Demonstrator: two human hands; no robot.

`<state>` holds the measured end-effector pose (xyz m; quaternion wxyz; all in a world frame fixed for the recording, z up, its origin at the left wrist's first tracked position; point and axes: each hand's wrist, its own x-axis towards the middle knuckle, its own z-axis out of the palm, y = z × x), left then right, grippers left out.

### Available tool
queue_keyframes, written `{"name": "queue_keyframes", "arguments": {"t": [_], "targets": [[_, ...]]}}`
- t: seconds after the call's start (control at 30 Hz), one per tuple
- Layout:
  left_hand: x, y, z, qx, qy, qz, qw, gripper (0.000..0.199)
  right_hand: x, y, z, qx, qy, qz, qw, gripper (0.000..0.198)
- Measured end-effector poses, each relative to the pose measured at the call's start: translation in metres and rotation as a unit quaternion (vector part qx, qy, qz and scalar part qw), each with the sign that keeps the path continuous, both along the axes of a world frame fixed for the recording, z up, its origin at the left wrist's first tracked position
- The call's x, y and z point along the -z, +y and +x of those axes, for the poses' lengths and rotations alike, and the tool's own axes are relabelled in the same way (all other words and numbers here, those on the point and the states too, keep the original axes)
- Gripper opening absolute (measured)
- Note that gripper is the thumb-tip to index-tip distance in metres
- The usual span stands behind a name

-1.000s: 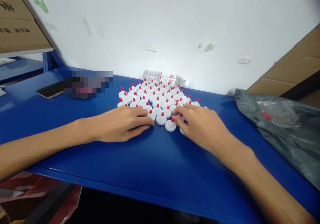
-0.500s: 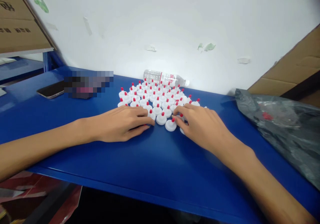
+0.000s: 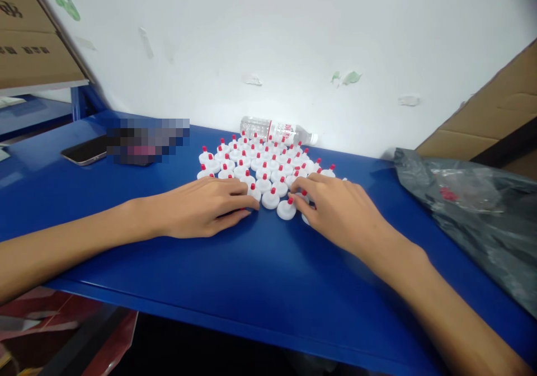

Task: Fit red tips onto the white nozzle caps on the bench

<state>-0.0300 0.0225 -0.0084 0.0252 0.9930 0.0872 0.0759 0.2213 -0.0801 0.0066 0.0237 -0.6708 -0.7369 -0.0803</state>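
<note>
Many white round nozzle caps with red tips [image 3: 271,198] stand upright in a close cluster on the blue table [image 3: 251,286]. My left hand [image 3: 213,205] lies at the cluster's front left, fingers stretched and apart, fingertips beside a cap and partly hiding several others. At the front right, my right hand [image 3: 335,205] rests with bent, parted fingers. Its thumb and index finger are close to a front cap [image 3: 286,209], and more caps are partly hidden under the palm. Neither hand shows anything lifted.
Behind the caps, a clear plastic bottle [image 3: 277,131] lies on its side by the white wall [image 3: 210,46]. A phone [image 3: 84,150] and a pixelated patch are at the left. A dark plastic bag [image 3: 461,225] with a clear bag of red pieces [image 3: 448,193] lies right. Cardboard [image 3: 482,118] leans behind.
</note>
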Motion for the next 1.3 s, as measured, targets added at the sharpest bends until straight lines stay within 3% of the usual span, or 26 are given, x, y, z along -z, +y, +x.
{"name": "queue_keyframes", "arguments": {"t": [1.3], "targets": [[0.0005,0.0023,-0.0018,-0.024,0.017,-0.007,1.0,0.032,-0.0013,-0.0023,0.0016,-0.003,-0.009,-0.017,1.0,0.027]]}}
